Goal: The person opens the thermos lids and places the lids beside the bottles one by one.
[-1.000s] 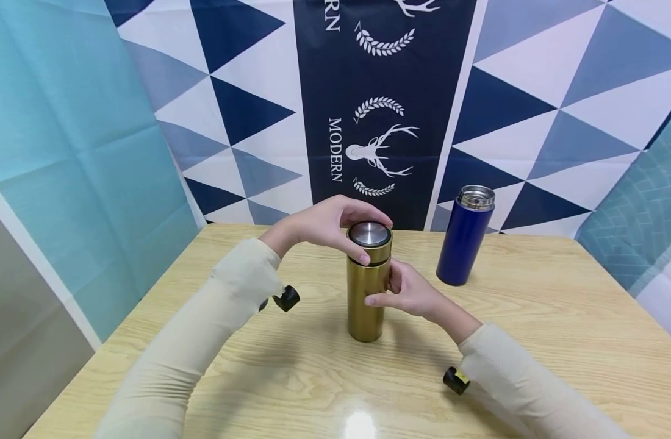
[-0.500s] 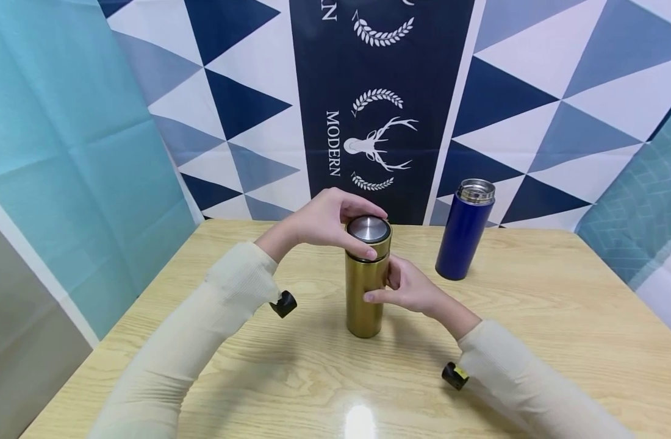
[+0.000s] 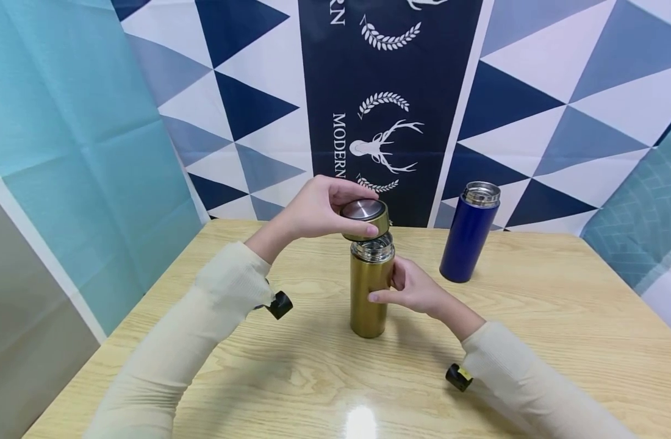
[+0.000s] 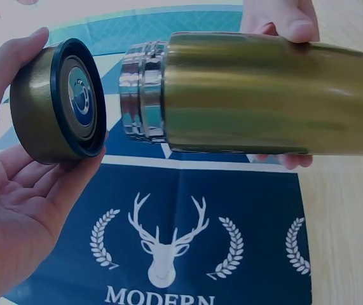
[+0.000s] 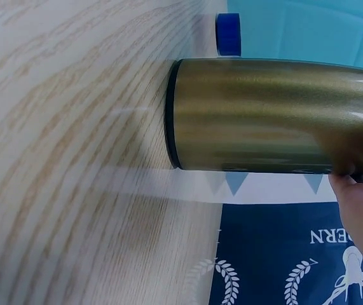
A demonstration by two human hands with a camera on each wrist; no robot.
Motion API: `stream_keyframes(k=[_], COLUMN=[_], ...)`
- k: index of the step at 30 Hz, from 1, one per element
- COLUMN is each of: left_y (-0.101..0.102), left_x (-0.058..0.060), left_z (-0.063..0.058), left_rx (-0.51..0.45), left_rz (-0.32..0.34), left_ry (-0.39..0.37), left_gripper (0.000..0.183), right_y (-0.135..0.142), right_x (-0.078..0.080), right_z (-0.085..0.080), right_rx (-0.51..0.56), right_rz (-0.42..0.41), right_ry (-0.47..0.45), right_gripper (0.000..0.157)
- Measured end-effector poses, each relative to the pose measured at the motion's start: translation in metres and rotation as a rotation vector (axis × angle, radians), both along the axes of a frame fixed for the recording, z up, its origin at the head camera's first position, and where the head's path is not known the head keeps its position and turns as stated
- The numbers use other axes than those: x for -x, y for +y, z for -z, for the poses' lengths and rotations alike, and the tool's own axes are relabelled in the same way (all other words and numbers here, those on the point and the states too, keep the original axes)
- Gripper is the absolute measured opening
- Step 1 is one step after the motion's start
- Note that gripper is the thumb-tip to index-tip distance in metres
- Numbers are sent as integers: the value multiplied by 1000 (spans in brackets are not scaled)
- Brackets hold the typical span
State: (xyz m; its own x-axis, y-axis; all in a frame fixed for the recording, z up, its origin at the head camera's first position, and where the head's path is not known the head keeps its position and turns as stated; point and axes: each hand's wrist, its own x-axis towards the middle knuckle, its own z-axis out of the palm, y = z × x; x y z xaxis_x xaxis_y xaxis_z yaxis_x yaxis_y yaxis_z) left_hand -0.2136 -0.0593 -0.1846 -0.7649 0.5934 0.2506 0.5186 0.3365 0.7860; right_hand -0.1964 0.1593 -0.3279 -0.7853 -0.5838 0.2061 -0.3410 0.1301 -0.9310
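Observation:
A gold thermos bottle (image 3: pixel 367 292) stands upright on the table, its steel threaded mouth (image 4: pixel 143 92) bare. My left hand (image 3: pixel 318 210) grips the gold lid (image 3: pixel 364 211) by its rim, thumb on the near side. In the left wrist view the lid hangs apart from the mouth, its black-edged underside turned toward it. My right hand (image 3: pixel 415 289) holds the bottle around its middle; the thumb shows in front, and the other fingers are partly hidden behind it.
A blue thermos bottle (image 3: pixel 467 238) without a lid stands at the back right. In the right wrist view a short blue cylinder (image 5: pixel 229 34) sits beyond the gold bottle. A patterned cloth (image 3: pixel 379 73) hangs along the back of the wooden table (image 3: pixel 291 378).
The gold lid has come up off the bottle with my left hand, exposing the steel mouth. My right hand stays around the bottle, which has not moved noticeably.

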Motion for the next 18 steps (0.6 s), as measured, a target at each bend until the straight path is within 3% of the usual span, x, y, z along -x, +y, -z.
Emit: stream_keyframes(k=[10, 18], left_y=[6, 12], left_x=[3, 4], left_z=[9, 12], left_rx=[-7, 63], left_rz=[3, -3], left_ry=[42, 115], left_gripper=[49, 52], right_y=[1, 1], right_x=[0, 0], right_z=[2, 0], right_rx=[-2, -4], right_rz=[2, 2], right_ry=[-9, -10], right_gripper=[68, 69])
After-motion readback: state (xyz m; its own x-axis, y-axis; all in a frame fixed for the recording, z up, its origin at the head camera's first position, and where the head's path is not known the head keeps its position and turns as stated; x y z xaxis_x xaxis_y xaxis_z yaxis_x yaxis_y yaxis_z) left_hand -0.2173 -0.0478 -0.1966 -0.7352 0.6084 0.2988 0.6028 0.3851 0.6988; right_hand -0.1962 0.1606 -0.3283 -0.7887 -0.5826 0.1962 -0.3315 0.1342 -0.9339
